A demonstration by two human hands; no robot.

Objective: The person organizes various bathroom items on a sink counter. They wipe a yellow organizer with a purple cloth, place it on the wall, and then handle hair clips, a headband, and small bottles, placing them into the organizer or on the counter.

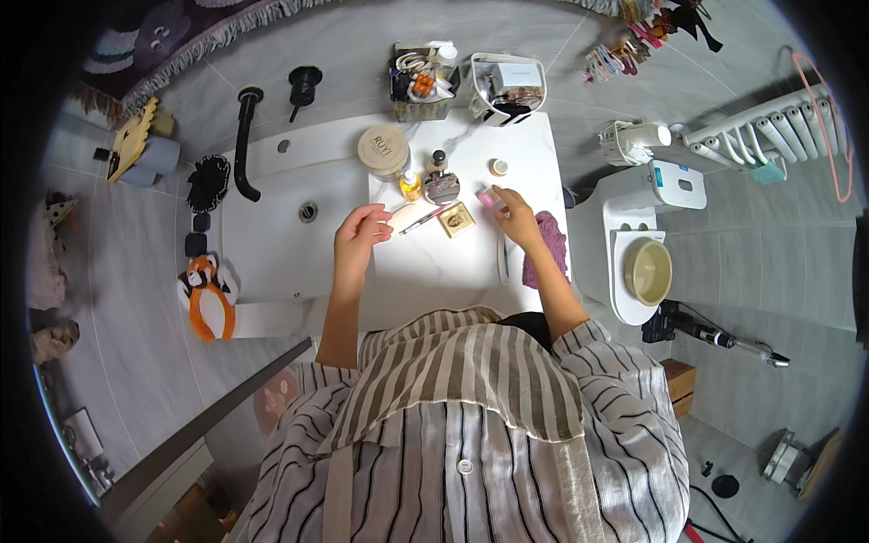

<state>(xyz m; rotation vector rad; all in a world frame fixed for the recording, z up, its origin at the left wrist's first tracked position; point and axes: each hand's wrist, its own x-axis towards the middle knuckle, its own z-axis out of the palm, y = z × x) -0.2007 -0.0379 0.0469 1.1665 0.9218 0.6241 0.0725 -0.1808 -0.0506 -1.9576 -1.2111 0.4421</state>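
My left hand (pixel 364 231) hovers at the sink's right edge, fingers slightly bent and apart, nothing in it. My right hand (pixel 514 216) has its fingertips at a small pink-and-clear item (pixel 487 197) on the white marbled counter; whether it grips the item cannot be told. Between the hands lie a gold square box (pixel 456 220) and a slim pen-like stick (pixel 422 221). Behind them stand a yellow bottle (pixel 411 186), a dark-capped bottle (pixel 442 188) and a large lidded jar (pixel 383 151). A small round jar (pixel 499 167) sits beyond my right hand. A purple cloth (pixel 546 250) lies under my right forearm.
The white sink (pixel 271 237) with a black wall spout (pixel 243 149) is at left, an orange plush headband (pixel 212 305) on its rim. Two filled bins (pixel 422 108) (pixel 508 88) stand along the wall. A comb-like strip (pixel 502 259) lies near the cloth. Right of the counter is a toilet (pixel 618 271) holding a bowl (pixel 648 272).
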